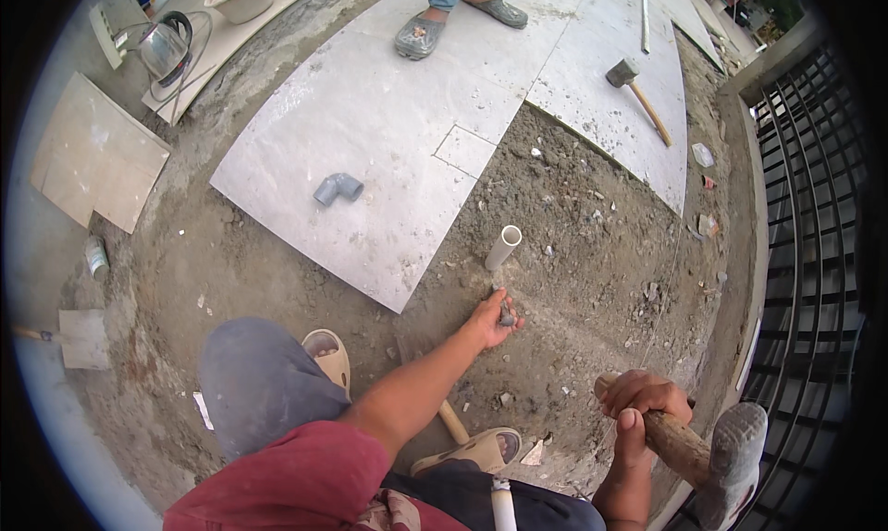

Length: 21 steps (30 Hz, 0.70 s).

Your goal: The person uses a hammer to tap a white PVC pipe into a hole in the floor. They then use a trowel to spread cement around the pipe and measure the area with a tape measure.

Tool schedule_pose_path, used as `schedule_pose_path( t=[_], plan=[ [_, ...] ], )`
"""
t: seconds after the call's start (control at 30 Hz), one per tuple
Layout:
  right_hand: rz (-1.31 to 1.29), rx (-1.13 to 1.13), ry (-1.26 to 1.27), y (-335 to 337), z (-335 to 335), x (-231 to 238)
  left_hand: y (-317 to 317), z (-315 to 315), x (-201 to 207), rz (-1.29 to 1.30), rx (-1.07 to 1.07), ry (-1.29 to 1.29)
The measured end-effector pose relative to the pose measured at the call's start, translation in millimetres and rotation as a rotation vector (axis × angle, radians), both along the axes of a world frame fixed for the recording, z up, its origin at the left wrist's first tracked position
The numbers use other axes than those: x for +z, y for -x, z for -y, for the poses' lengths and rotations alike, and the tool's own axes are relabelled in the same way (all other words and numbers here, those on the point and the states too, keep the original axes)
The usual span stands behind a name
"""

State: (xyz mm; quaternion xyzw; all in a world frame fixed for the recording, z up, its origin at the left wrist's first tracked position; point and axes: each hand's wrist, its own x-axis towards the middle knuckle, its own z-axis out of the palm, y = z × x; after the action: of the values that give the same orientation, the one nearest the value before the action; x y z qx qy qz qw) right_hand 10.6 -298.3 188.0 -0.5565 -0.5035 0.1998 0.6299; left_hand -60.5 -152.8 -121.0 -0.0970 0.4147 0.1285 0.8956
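Single wide fisheye view from head height, steeply downward over the nearby hands (490, 321) (646, 397).

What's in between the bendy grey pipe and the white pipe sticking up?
In the head view, from the grey elbow to the white pipe: some pale slab, then a strip of dirt.

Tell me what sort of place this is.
Probably an outdoor paving site: large pale slabs partly cover bare earth, a white pipe sticks up from the ground, and the right hand grips a wooden-handled hammer.
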Motion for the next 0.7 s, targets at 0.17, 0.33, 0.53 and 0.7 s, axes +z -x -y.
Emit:
schedule_pose_path(
  t=[0.17, 0.33, 0.53, 0.7],
  plan=[
    [0.559, -0.036, 0.961, -26.6, 50.8, -168.5, -13.5, 7.6, 2.8, 0.028, -0.071, 0.044],
    [0.14, -0.158, 1.093, -10.1, 43.9, -151.3, 6.5, 2.2, -12.0, -0.034, -0.123, -0.081],
    [0.115, -0.099, 0.236, 5.6, 23.1, -61.6, 1.1, -1.0, -5.2, -0.009, -0.053, -0.025],
    [0.549, -0.04, 0.601, -17.8, 35.7, -158.2, -5.5, -1.0, -6.4, 0.034, -0.079, -0.049]
  ],
)
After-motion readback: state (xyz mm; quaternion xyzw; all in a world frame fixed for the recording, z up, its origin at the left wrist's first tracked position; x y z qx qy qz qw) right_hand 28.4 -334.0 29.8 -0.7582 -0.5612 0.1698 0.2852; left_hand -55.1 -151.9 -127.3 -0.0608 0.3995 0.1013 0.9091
